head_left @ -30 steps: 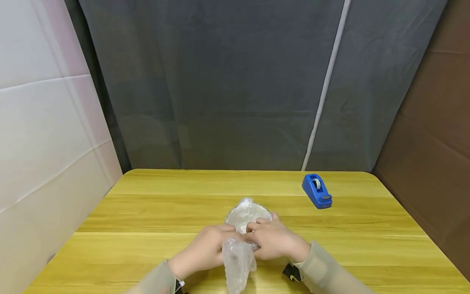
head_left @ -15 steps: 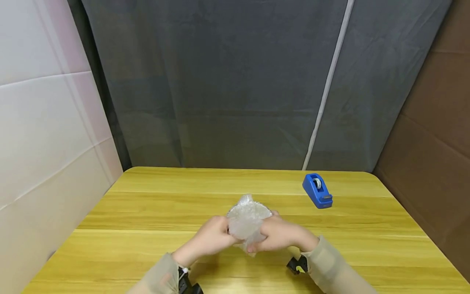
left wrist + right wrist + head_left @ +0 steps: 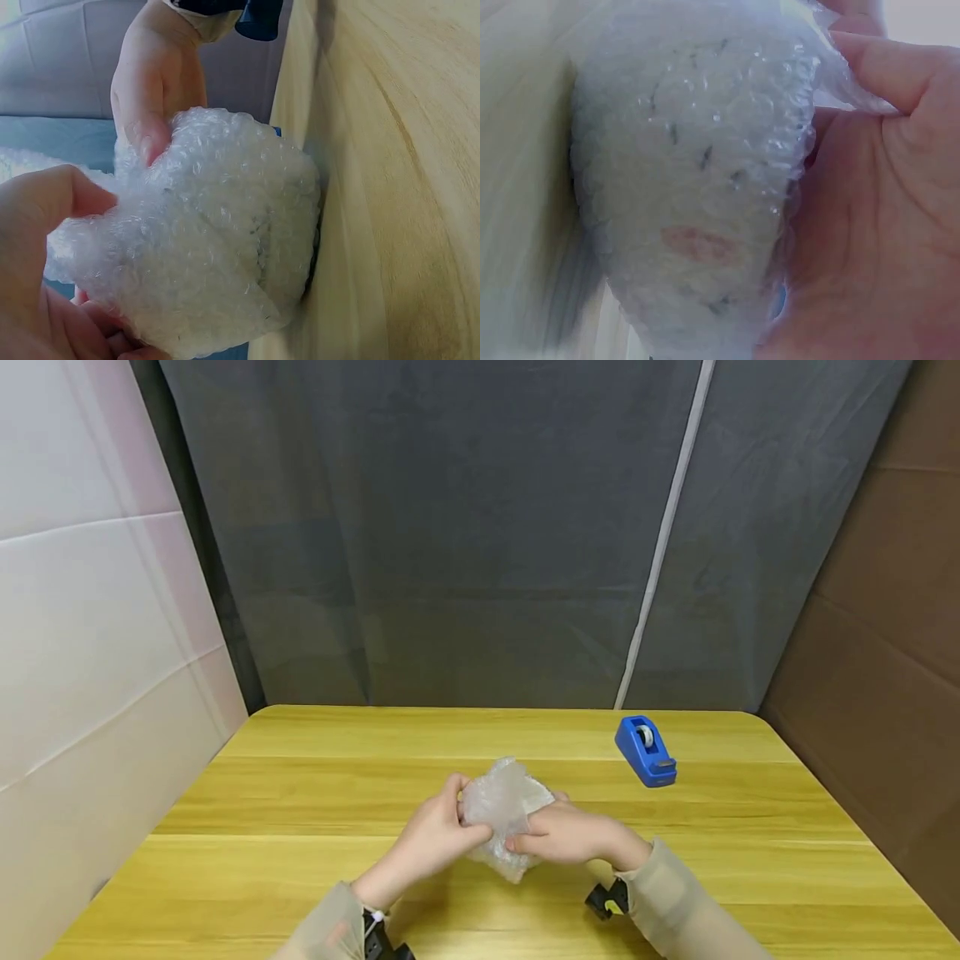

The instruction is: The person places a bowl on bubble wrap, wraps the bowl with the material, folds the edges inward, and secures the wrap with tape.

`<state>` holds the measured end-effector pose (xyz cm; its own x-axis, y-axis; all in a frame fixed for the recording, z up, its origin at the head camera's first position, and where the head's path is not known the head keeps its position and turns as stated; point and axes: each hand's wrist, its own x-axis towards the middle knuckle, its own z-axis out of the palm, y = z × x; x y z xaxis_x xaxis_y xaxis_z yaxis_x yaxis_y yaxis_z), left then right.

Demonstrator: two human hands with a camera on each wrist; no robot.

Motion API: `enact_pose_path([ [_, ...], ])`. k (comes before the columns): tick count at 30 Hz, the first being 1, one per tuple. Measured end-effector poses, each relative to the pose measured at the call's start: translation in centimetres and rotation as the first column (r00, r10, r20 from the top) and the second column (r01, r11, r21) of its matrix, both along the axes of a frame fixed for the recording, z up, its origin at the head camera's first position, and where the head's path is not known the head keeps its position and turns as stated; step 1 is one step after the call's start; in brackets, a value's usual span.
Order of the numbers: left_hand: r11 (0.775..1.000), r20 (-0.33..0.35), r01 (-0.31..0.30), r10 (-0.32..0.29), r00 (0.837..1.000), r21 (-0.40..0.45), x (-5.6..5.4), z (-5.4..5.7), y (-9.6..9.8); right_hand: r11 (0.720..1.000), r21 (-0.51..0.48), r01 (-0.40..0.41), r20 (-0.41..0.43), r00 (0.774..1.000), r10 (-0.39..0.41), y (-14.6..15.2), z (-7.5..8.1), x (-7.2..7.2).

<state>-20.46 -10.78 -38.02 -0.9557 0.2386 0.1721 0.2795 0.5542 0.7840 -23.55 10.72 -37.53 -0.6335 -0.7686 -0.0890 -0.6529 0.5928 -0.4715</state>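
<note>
At the middle of the table [image 3: 300, 810] sits a bundle of clear bubble wrap [image 3: 491, 802], rounded at its far end, around a pale object. Through the wrap [image 3: 697, 135] in the right wrist view show dark marks and a reddish patch [image 3: 699, 245]; the wrapped object's kind is unclear. My left hand [image 3: 433, 839] grips the bundle's left side, thumb on the near top and fingers around the far side. My right hand [image 3: 570, 833] holds the right side, its thumb pressing a fold of wrap. A loose flap lies over the top between both hands.
A blue tape dispenser [image 3: 646, 752] with a roll of tape stands at the back right of the table. A dark grey curtain [image 3: 480, 543] hangs behind the table's far edge. Black wrist cameras [image 3: 609, 900] sit under both sleeves.
The bubble wrap tail that hung toward me is now folded up over the bundle's top. My left hand has moved from the near side to the left side, fingers spread around it.
</note>
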Motion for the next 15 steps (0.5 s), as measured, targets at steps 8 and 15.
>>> enact_pose_path([
  [8, 0.999, -0.09, -0.028, 0.024, 0.996, -0.045, -0.28, -0.25, -0.06, 1.0, -0.023, 0.018, -0.006, 1.0, -0.018, -0.19, -0.08, 0.11],
  [15, 0.988, -0.321, -0.05, 0.0, 0.947, -0.148, -0.29, -0.85, 0.55, 0.994, -0.098, 0.054, -0.01, 0.998, -0.056, -0.5, -0.32, -0.03],
])
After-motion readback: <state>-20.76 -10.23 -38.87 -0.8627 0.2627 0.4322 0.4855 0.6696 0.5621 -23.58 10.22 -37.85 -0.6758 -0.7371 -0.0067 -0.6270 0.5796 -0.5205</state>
